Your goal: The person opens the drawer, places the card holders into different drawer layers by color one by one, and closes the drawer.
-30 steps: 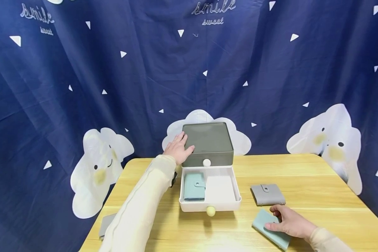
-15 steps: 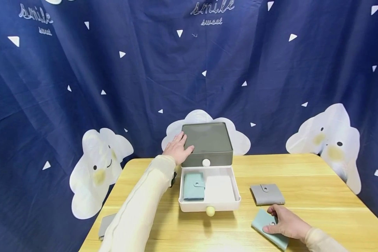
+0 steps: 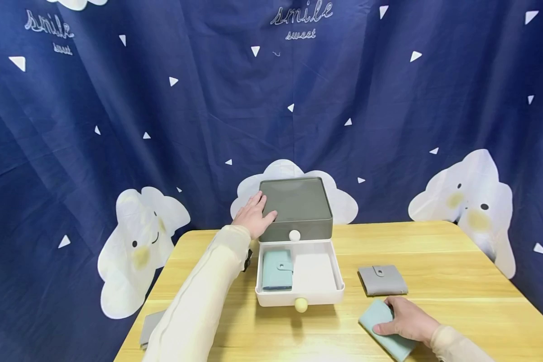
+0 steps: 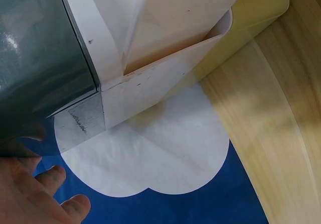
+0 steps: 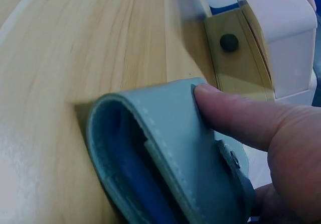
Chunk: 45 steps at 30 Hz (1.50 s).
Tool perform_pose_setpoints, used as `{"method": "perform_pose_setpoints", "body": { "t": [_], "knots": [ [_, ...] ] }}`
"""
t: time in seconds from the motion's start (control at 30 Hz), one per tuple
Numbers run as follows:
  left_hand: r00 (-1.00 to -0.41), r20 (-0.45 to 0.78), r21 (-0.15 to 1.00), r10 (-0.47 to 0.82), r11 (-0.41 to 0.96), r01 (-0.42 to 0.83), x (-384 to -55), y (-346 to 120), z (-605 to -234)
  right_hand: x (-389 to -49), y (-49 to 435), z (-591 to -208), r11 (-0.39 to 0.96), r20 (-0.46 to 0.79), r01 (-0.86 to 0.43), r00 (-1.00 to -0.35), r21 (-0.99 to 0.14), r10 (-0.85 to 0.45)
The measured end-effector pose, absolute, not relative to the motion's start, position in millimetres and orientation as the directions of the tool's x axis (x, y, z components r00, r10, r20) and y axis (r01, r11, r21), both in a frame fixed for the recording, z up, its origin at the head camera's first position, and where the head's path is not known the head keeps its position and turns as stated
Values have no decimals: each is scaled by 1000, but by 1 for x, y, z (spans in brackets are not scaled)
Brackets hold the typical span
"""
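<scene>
My right hand [image 3: 409, 319] grips a light blue-green card wallet [image 3: 380, 322] low over the table, at the right front in the head view. In the right wrist view the thumb presses one face of that wallet [image 5: 173, 128], the fingers lie mostly hidden behind it, and its snap tab shows. My left hand [image 3: 253, 216] rests with straight fingers on the left edge of a dark grey-topped drawer box [image 3: 296, 201]. Below the grey tier, a white drawer [image 3: 317, 296] with a yellow knob is pulled out. Another blue-green card wallet [image 3: 276, 269] lies in its left half.
A grey card wallet [image 3: 383, 280] lies on the wooden table [image 3: 366, 241] just behind the right hand. Another grey wallet [image 3: 150, 327] is partly covered by the left sleeve. Behind the table hangs a dark blue curtain [image 3: 208, 125] with cloud prints.
My right hand has shifted slightly left over the blue-green wallet and now covers its snap. The left hand stays on the box. The head view has tilted slightly.
</scene>
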<state>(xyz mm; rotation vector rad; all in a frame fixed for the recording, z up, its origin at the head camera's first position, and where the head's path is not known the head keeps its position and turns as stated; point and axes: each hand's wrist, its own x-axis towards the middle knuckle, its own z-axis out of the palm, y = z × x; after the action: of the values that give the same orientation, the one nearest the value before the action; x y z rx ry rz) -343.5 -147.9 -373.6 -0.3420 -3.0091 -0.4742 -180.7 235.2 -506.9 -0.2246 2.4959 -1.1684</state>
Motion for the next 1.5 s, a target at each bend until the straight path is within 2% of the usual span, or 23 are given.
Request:
{"method": "perform_pose_setpoints", "body": {
  "t": [0.3, 0.43, 0.53, 0.63, 0.73, 0.8, 1.0, 1.3, 1.5],
  "knots": [
    [-972, 115, 303, 206, 924, 232, -349, -149, -381, -182, 235, -503, 654, -250, 10, -929, -756, -275],
    [-972, 121, 309, 203, 923, 231, -349, -150, -382, -187, 242, -500, 601, -277, 44, -912, -798, -301],
    [-970, 121, 296, 210, 925, 237, -348, -150, -380, -193, 250, -500, 505, -294, 80, -886, -859, -359],
    [-970, 117, 289, 214, 927, 239, -347, -149, -378, -196, 260, -504, 351, -322, 174, -848, -920, -422],
    [-968, 126, 292, 217, 924, 245, -347, -149, -378, -197, 266, -505, 223, -372, 301, -818, -927, -440],
    [-969, 125, 296, 214, 924, 243, -347, -149, -378, -197, 270, -506, 184, -399, 354, -809, -917, -433],
    [-967, 129, 297, 220, 922, 249, -349, -149, -379, -199, 278, -510, 155, -421, 395, -795, -906, -437],
    [-962, 137, 288, 236, 920, 266, -352, -151, -382, -200, 285, -523, 87, -383, 413, -718, -907, -581],
    [-961, 143, 280, 237, 921, 269, -352, -150, -382, -200, 285, -529, 101, -376, 394, -724, -913, -578]
  ]
}}
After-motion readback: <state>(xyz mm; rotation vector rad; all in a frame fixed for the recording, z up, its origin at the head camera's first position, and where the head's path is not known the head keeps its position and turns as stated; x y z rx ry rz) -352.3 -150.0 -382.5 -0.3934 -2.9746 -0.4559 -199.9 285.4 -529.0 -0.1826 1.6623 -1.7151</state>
